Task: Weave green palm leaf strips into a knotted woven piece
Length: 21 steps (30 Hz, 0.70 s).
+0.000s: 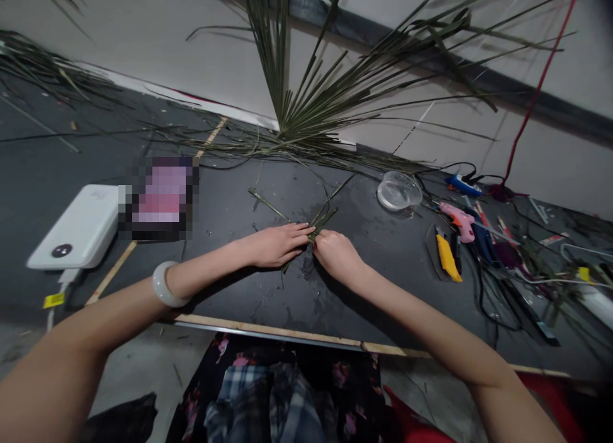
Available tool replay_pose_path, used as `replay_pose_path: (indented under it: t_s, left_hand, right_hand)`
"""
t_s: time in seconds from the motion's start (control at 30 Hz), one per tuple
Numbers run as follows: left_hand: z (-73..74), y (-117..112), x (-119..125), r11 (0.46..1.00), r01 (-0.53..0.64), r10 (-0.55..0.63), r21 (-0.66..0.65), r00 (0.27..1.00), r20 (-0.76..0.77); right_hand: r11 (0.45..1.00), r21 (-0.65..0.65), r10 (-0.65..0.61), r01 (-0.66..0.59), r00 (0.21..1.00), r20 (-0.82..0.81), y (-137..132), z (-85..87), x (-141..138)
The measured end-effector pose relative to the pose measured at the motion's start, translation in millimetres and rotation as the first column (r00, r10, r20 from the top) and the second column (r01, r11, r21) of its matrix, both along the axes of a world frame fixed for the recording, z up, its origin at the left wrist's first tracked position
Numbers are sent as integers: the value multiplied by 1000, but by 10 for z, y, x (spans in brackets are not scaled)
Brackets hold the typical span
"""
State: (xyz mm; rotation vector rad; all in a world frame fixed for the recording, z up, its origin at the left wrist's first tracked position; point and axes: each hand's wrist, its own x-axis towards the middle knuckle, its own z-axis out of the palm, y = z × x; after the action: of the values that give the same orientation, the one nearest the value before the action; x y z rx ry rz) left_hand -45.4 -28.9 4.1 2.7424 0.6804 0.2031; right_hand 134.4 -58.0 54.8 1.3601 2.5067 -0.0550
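Note:
Both my hands meet at the middle of a dark board (230,290) over a small bundle of green leaf strips (322,221). My left hand (278,244) lies flat with fingers stretched out, pressing the strips down. My right hand (335,251) is curled, its fingertips pinching the strips where they cross. The strips fan out away from me past the fingers. A white bangle (165,285) sits on my left wrist.
A large palm frond (306,105) leans on the wall behind. A clear round dish (398,191) stands to the right, then a pink glue gun (457,218), a yellow utility knife (447,258), cables and tools. A white box-shaped device (79,229) lies at left.

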Motion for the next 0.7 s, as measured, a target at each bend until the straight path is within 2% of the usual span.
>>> replay_pose_path:
  t_s: [0.23, 0.37, 0.5, 0.6, 0.7]
  left_hand:
    - [-25, 8, -2, 1000, 5, -4, -14, 1000, 5]
    - [-16, 6, 4, 1000, 9, -9, -11, 1000, -12]
    - [6, -1, 6, 1000, 11, -10, 5, 1000, -16]
    - [15, -4, 4, 1000, 12, -12, 7, 1000, -16]
    - [6, -1, -1, 1000, 3, -3, 6, 1000, -28]
  right_hand:
    - [997, 74, 5, -11, 997, 82, -133, -17, -98]
    - [998, 69, 3, -8, 997, 75, -36, 12, -21]
    - [995, -92, -31, 26, 998, -57, 270, 71, 109]
    - [968, -250, -48, -3, 979, -197, 535, 68, 189]
    - [937, -347, -78, -30, 953, -293, 725, 22, 229]
